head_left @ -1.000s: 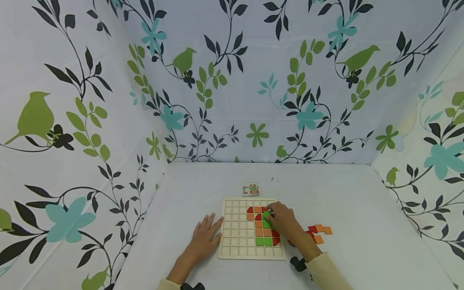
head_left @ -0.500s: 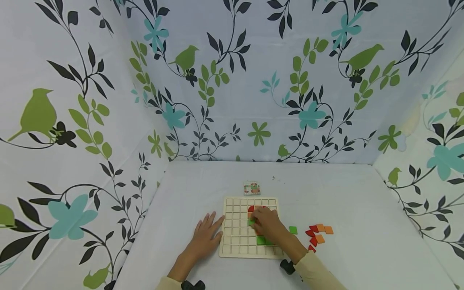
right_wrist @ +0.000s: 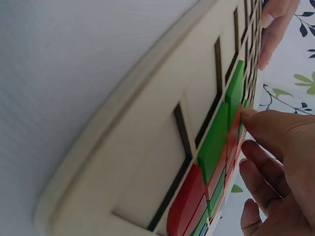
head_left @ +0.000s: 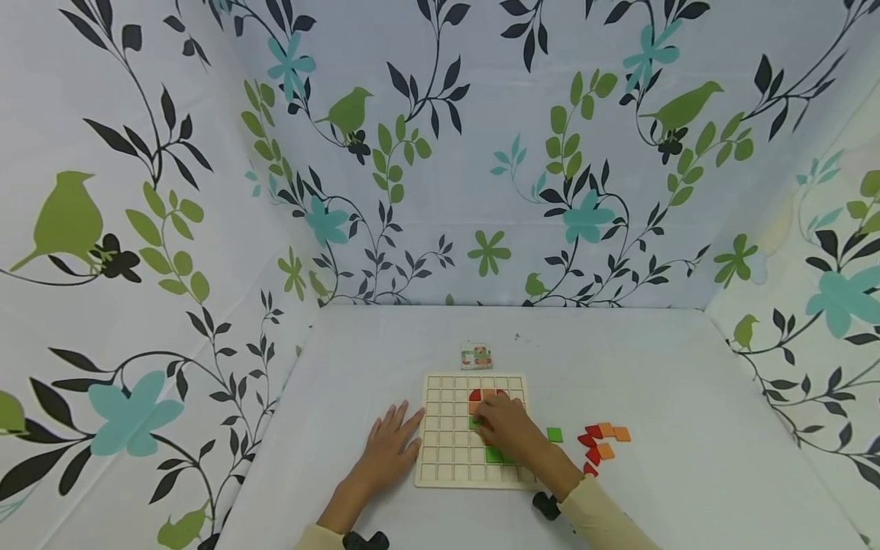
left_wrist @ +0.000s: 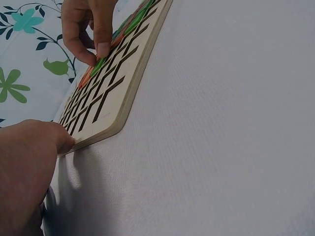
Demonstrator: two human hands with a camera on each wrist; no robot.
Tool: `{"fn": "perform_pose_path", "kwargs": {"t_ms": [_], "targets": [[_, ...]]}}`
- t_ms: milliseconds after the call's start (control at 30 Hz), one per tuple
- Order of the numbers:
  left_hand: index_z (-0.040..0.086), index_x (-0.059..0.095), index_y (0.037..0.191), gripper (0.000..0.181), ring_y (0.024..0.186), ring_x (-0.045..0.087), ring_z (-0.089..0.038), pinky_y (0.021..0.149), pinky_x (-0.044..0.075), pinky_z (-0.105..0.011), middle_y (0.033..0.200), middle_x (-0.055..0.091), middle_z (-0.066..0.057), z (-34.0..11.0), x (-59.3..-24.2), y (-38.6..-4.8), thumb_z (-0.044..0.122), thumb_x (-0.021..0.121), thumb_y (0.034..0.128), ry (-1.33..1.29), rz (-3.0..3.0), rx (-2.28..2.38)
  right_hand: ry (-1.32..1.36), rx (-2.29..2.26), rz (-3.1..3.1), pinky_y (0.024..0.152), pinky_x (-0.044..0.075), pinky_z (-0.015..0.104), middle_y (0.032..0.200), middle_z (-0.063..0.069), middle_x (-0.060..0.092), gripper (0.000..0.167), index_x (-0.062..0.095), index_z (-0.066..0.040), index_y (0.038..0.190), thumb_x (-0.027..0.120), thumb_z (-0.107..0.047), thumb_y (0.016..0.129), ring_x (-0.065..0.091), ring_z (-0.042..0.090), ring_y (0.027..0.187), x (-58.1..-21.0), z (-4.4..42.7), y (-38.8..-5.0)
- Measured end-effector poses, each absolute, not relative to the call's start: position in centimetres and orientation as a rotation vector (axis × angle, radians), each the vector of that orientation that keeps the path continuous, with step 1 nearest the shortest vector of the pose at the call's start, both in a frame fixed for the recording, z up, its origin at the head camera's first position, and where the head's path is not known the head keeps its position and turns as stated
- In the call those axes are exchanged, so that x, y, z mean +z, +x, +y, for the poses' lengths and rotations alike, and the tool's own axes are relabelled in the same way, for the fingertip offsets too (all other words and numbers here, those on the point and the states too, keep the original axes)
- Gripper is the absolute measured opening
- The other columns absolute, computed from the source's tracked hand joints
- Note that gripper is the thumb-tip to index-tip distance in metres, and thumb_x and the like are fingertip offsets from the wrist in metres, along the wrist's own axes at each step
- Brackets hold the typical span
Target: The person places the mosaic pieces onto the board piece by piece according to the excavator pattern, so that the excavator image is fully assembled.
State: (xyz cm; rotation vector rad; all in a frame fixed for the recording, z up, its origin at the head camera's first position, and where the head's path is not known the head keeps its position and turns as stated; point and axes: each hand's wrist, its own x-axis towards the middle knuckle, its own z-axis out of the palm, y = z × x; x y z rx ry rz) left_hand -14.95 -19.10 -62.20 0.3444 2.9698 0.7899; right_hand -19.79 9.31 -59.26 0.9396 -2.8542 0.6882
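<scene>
A pale wooden grid board (head_left: 445,473) lies on the table with red, orange and green tiles set in its cells. My right hand (head_left: 512,431) is over the board's middle, thumb and fingertips pinching a small green tile (head_left: 474,422) at a cell left of the placed ones. In the right wrist view, the thumb (right_wrist: 266,125) is by that tile, beyond two seated green tiles (right_wrist: 215,142) and a red rounded tile (right_wrist: 186,199). My left hand (head_left: 390,451) rests beside the board's left edge, fingers spread, touching it. My right hand covers several placed tiles.
Right of the board lie a loose green square tile (head_left: 554,435) and a scatter of red (head_left: 593,456) and orange tiles (head_left: 622,434). A small card with a coloured pattern (head_left: 476,356) lies behind the board. Patterned cloth walls (head_left: 440,153) enclose the table.
My right hand has moved left across the board from the placed green tiles, then stays with the green tile. The loose green square at the right has come into view. The left hand stays put.
</scene>
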Motion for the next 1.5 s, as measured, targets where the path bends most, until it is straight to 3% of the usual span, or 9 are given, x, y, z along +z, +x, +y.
{"fn": "perform_pose_path", "kwargs": {"t_ms": [233, 433, 600, 867, 1033, 1233, 1500], "targets": [[0.02, 0.046, 0.161, 0.055, 0.159, 0.021, -0.047, 0.124, 0.016, -0.072, 0.172, 0.029, -0.019, -19.0, -62.2, -15.0, 0.031, 0.054, 0.1076, 0.323, 2.94, 0.78, 0.565, 0.74, -3.026, 0.088, 0.047, 0.046, 0.112, 0.0, 0.066, 0.02, 0.074, -0.019, 0.111, 0.081, -0.028, 0.095, 0.061, 0.023, 0.109, -58.9, 12.5, -19.6], [0.018, 0.048, 0.16, 0.054, 0.159, 0.022, -0.048, 0.124, 0.016, -0.073, 0.171, 0.03, -0.021, -18.9, -61.8, -14.9, 0.028, 0.055, 0.1072, 0.312, 2.944, 0.797, 0.191, 0.706, -3.185, 0.095, 0.047, 0.063, 0.132, 0.023, 0.063, 0.042, 0.067, -0.008, 0.129, 0.082, -0.02, 0.092, 0.059, 0.042, 0.121, -56.8, 17.8, -19.8], [0.017, 0.049, 0.159, 0.054, 0.158, 0.023, -0.049, 0.123, 0.017, -0.073, 0.17, 0.032, -0.022, -18.9, -61.8, -14.8, 0.027, 0.056, 0.1068, 0.312, 2.964, 0.798, 0.04, 0.694, -3.194, 0.093, 0.046, 0.068, 0.133, 0.032, 0.059, 0.047, 0.063, -0.001, 0.132, 0.081, -0.017, 0.092, 0.058, 0.048, 0.118, -56.9, 20.8, -20.8], [0.017, 0.049, 0.159, 0.054, 0.158, 0.024, -0.049, 0.123, 0.018, -0.074, 0.17, 0.032, -0.021, -19.0, -61.8, -15.0, 0.028, 0.057, 0.1066, 0.318, 2.956, 0.801, 0.121, 0.899, -3.121, 0.093, 0.056, 0.055, 0.11, 0.02, 0.062, 0.021, 0.066, 0.003, 0.117, 0.07, -0.004, 0.098, 0.063, 0.032, 0.099, -59.5, 22.0, -22.6], [0.019, 0.048, 0.16, 0.054, 0.159, 0.022, -0.047, 0.124, 0.017, -0.072, 0.171, 0.031, -0.02, -18.8, -61.6, -15.1, 0.029, 0.055, 0.1075, 0.309, 2.95, 0.783, 0.059, 0.858, -3.09, 0.095, 0.055, 0.059, 0.119, 0.029, 0.06, 0.032, 0.064, 0.004, 0.122, 0.076, -0.011, 0.096, 0.062, 0.039, 0.102, -58.9, 22.0, -22.3], [0.018, 0.049, 0.16, 0.053, 0.159, 0.023, -0.048, 0.123, 0.018, -0.073, 0.17, 0.032, -0.021, -18.7, -61.3, -15.1, 0.029, 0.055, 0.1075, 0.316, 2.956, 0.794, -0.073, 0.738, -3.145, 0.087, 0.049, 0.064, 0.125, 0.037, 0.057, 0.045, 0.062, 0.006, 0.127, 0.078, -0.02, 0.094, 0.058, 0.05, 0.11, -57.5, 24.2, -21.7], [0.019, 0.05, 0.159, 0.054, 0.157, 0.024, -0.051, 0.122, 0.016, -0.075, 0.169, 0.033, -0.023, -18.8, -62.2, -14.9, 0.031, 0.055, 0.1063, 0.327, 2.982, 0.872, 0.031, 0.672, -3.325, 0.078, 0.044, 0.055, 0.097, 0.014, 0.061, 0.04, 0.067, -0.004, 0.109, 0.088, -0.029, 0.086, 0.059, 0.029, 0.086, -56.1, 25.0, -19.2]]}}
